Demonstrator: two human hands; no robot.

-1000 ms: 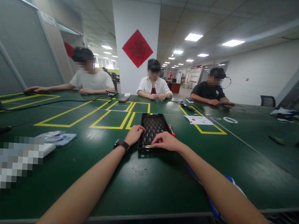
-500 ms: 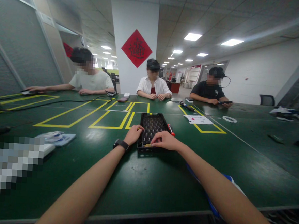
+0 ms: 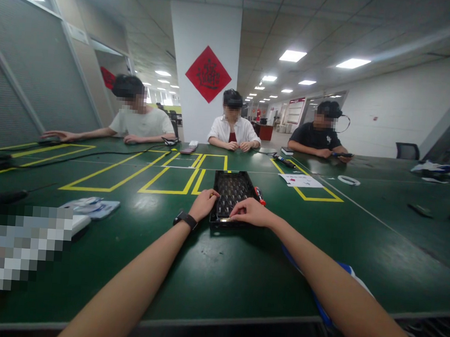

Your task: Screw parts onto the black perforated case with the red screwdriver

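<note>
A shallow black plastic tray (image 3: 234,192) lies on the green table in front of me, with rows of small shiny pieces inside its walls. My left hand (image 3: 204,203), wearing a dark watch, has its fingers closed on the tray's left rim. My right hand (image 3: 249,211) reaches in over the near right corner, thumb and fingertips pinched low. Close by those fingertips, a small pale-gold strip (image 3: 225,220) lies along the tray's near end. What the right fingers pinch is too small to make out. A red-and-black tool (image 3: 259,195) rests against the tray's right side.
Yellow tape outlines (image 3: 165,192) mark the green table (image 3: 210,270). A white paper (image 3: 301,180) and a white ring (image 3: 348,180) lie to the right. Blister packs (image 3: 91,208) and a dark pointed tool (image 3: 5,194) are at left. Several people sit opposite.
The whole view has shifted slightly to the right. Both hands stay at the tray, and the right fingertips remain at its near end with little visible movement.
</note>
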